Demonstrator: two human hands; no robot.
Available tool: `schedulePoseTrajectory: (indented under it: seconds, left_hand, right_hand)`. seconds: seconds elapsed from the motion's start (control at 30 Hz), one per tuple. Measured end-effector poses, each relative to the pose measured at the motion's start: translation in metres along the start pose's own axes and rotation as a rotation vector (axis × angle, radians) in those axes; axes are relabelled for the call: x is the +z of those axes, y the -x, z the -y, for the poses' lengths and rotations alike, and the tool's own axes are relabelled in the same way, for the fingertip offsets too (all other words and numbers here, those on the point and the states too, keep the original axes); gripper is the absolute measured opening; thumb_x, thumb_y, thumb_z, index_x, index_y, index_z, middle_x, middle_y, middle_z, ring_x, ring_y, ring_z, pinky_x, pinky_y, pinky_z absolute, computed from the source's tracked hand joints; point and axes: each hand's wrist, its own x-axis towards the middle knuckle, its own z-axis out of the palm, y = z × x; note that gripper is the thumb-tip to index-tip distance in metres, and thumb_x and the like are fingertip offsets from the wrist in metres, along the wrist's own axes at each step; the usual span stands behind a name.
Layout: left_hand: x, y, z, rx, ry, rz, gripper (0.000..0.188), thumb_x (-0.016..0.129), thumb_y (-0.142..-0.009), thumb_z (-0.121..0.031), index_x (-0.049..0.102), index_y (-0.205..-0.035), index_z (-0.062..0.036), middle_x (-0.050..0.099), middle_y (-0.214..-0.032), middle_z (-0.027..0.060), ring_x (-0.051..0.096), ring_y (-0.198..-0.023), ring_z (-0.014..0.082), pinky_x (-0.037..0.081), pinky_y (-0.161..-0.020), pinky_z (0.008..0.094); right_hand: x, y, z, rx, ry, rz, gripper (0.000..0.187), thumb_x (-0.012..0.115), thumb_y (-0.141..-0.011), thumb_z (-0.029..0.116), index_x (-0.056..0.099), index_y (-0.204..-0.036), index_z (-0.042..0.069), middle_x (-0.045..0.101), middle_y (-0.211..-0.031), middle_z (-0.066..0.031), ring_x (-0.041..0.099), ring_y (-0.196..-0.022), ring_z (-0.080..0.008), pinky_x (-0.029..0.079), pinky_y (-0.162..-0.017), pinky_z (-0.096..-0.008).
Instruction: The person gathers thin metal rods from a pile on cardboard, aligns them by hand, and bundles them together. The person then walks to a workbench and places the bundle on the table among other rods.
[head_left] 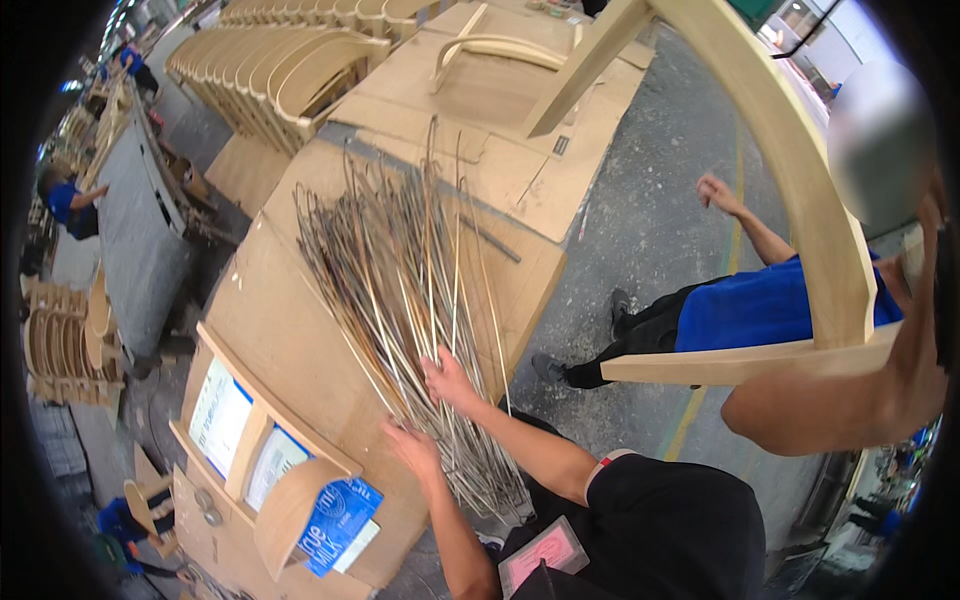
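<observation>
A large bundle of thin metal rods (400,270), several with hooked ends, lies lengthwise on a brown board-covered table. The rods fan out at the far end and draw together near my body. My right hand (450,382) is closed around a few rods in the middle of the bundle. My left hand (412,447) rests at the bundle's left edge, its fingers loosely stretched out. Whether it touches the rods is hard to tell.
Close on the right, a co-worker in blue (745,310) is beside a large wooden frame (830,200). A wooden piece with a curved panel (285,515) and blue packaging (340,515) sits near left. Curved chair backs (270,75) are stacked beyond. Another wooden frame (500,45) lies at the far end.
</observation>
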Motion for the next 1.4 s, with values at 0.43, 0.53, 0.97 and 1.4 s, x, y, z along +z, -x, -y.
schedulePoseTrajectory:
  seconds: [0.43, 0.53, 0.97, 1.4]
  left_hand:
    - [0.032, 0.029, 0.014, -0.105, 0.627, 0.168, 0.030, 0.044, -0.109, -0.024, 0.054, -0.104, 0.0035, 0.054, -0.084, 0.0076, 0.049, -0.063, 0.0124, 0.040, -0.052, 0.0312]
    - [0.031, 0.031, 0.016, -0.015, 0.460, 0.086, 0.036, 0.044, -0.109, -0.026, 0.056, -0.114, 0.0080, 0.061, -0.092, 0.0169, 0.056, -0.078, 0.0248, 0.048, -0.070, 0.0376]
    - [0.019, 0.093, 0.057, 0.151, -0.023, 0.312, 0.045, 0.045, -0.104, -0.031, 0.053, -0.126, 0.0083, 0.064, -0.110, 0.0372, 0.062, -0.101, 0.0547, 0.049, -0.086, 0.0563]
    - [-0.073, 0.294, 0.288, -0.120, -0.105, 0.556, 0.043, 0.047, -0.101, -0.039, 0.067, -0.116, -0.0040, 0.069, -0.118, 0.0223, 0.064, -0.112, 0.0435, 0.050, -0.094, 0.0521]
  right_hand:
    - [-0.014, 0.034, 0.010, -0.453, 0.377, -0.180, 0.035, 0.058, -0.104, 0.033, 0.053, -0.093, 0.001, 0.048, -0.065, -0.0155, 0.044, -0.060, -0.0194, 0.041, -0.057, -0.0403]
    - [-0.015, 0.037, 0.006, -0.486, 0.374, -0.151, 0.031, 0.056, -0.105, 0.031, 0.054, -0.097, 0.002, 0.053, -0.066, -0.0189, 0.048, -0.059, -0.0234, 0.043, -0.058, -0.0423]
    - [-0.073, 0.055, -0.066, -0.277, 0.865, -0.009, 0.031, 0.047, -0.101, 0.026, 0.056, -0.113, -0.002, 0.068, -0.099, -0.0305, 0.067, -0.096, -0.0476, 0.053, -0.083, -0.0549]
    - [-0.315, 0.179, -0.220, 0.042, 0.628, 0.299, 0.028, 0.049, -0.098, 0.018, 0.050, -0.072, 0.008, 0.050, -0.057, -0.0039, 0.046, -0.045, -0.0158, 0.038, -0.043, -0.0313]
